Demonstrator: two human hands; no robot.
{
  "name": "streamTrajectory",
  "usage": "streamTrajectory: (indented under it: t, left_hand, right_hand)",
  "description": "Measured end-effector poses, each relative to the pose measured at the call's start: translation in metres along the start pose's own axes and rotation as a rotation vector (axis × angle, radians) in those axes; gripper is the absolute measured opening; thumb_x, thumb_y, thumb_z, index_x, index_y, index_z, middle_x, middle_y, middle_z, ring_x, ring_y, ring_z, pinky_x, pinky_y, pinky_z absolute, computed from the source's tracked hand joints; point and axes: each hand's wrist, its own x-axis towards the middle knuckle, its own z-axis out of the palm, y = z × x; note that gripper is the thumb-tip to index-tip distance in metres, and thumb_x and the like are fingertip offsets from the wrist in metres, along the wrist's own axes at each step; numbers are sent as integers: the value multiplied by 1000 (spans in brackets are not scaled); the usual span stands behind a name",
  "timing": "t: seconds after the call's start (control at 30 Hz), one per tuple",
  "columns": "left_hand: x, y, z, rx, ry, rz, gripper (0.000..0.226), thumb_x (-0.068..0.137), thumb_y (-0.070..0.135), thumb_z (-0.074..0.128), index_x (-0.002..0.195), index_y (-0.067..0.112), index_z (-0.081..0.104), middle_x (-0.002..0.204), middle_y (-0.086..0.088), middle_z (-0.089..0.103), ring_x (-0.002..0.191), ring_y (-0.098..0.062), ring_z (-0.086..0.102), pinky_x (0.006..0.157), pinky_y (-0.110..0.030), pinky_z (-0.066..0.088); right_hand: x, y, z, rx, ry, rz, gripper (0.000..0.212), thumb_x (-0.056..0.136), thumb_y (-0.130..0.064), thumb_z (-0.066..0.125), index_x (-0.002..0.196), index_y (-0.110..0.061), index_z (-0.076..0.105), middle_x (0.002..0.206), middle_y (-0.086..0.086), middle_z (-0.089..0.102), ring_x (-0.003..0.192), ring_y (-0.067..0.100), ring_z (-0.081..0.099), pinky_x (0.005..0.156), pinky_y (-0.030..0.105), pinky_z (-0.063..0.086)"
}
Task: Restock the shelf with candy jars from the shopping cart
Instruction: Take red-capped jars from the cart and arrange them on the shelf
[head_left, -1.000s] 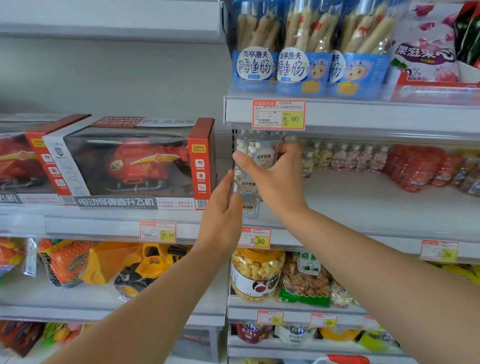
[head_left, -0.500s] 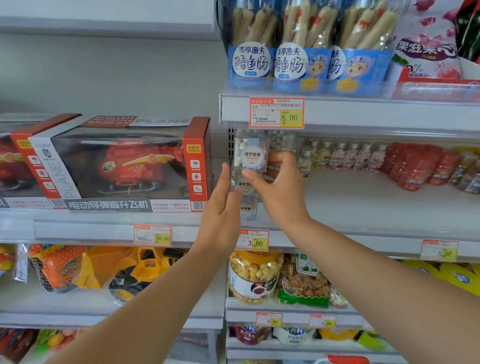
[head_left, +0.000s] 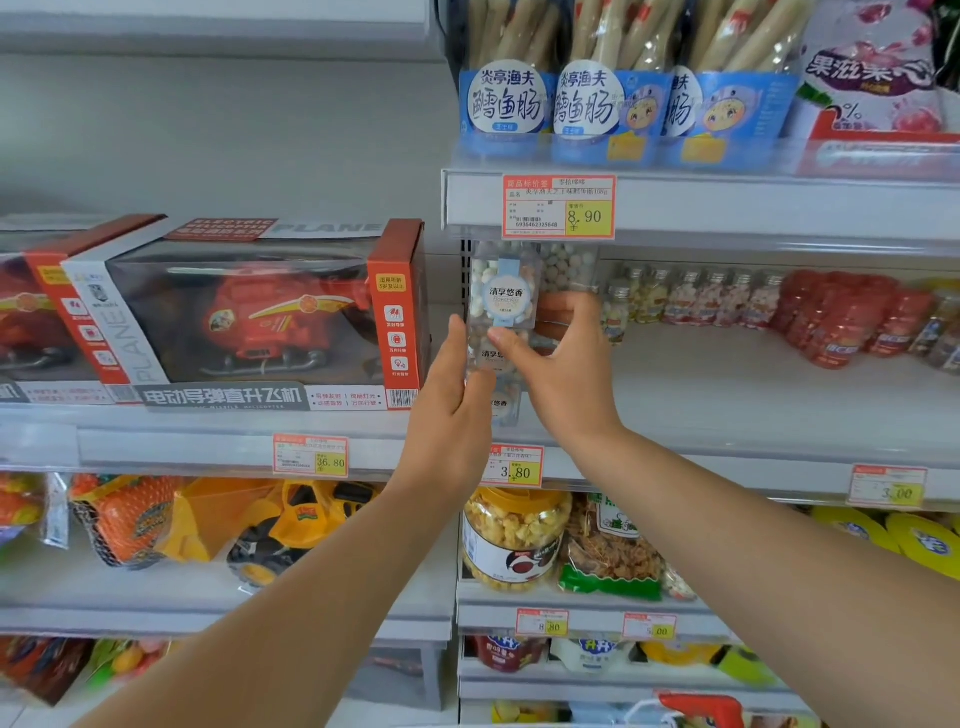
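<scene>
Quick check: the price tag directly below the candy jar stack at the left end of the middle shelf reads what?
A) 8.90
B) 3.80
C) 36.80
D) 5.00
B: the price tag on the shelf lip right under the candy jar stack reads 3.80. The 8.90 tag sits on the shelf above, and the 36.80 tag is under the toy helicopter box.

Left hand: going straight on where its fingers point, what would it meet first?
Probably the dark slotted upright at the shelf's back: the left hand points up and inward, flat beside the stack of clear white-labelled candy jars. Depth is unclear.
</scene>
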Motion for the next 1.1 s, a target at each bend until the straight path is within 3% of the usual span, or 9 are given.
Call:
streamTrajectory:
  t: [0.1,0.2,0.33,0.5,0.6,0.7,0.8,0.93,1.1]
  left_hand:
    - [-11,-5,-2,115,57,81,52,102,21,36,151,29,21,153,14,28,140,-3,26,116,-29,24]
    - [-31,-10,-3,163,201,197,38,98,12,40,134,26,45,124,12,47,112,-1,47,94,-23,41]
    - [-59,-27,-11,220,299,190,28,93,4,43,106,23,58,102,9,52,84,-2,51,68,-19,44]
    - [-121,-110,-29,349,102,-201,24,94,10,45,92,28,62,84,-1,65,72,-21,60,61,-33,47]
    - [-174,-185,-38,459,-162,-528,25,92,12,49,82,31,61,85,-4,67,87,-34,64,77,-43,53]
    - [-228,-242,-40,639,-290,-721,18,92,16,50,96,21,67,102,-8,67,99,-32,61,84,-36,49]
    - [-270,-285,-37,761,-302,-699,25,91,17,53,112,17,66,117,-8,65,110,-29,57,92,-35,45]
    - [-302,-324,-32,941,-364,-642,44,91,20,52,135,24,49,138,1,51,133,-22,33,104,-32,30]
    - [-321,-356,-29,1064,-424,-586,61,91,33,53,147,22,32,151,3,37,146,-22,9,114,-33,13]
  right_hand:
    - [-17,2,-7,18,24,-26,46,79,-27,78,111,-17,46,109,1,57,98,13,56,82,26,49]
    - [-45,2,-16,38,24,-36,33,86,-26,71,109,-16,50,100,2,56,88,14,55,75,22,46]
    - [-94,2,-23,105,-135,-25,9,94,-17,60,97,-10,55,83,1,60,73,15,56,66,25,48]
    - [-178,45,-23,52,-466,130,10,98,-14,53,93,-7,58,73,0,58,67,22,56,64,38,49]
    - [-240,93,-23,-14,-626,300,10,98,-14,53,95,-6,60,72,-3,57,65,9,55,63,24,46]
    - [-305,148,-23,-161,-797,532,7,97,-19,56,101,-16,59,86,-5,60,78,14,59,72,28,46]
    - [-360,189,-19,-248,-942,682,20,95,-21,59,113,-15,56,97,-5,60,92,18,61,83,36,51]
    - [-403,219,1,-262,-1006,845,42,97,-25,56,134,-13,42,116,-5,54,108,15,56,75,15,43]
    - [-427,251,36,-286,-971,926,65,95,-37,56,149,-16,26,152,3,34,135,22,39,105,34,33]
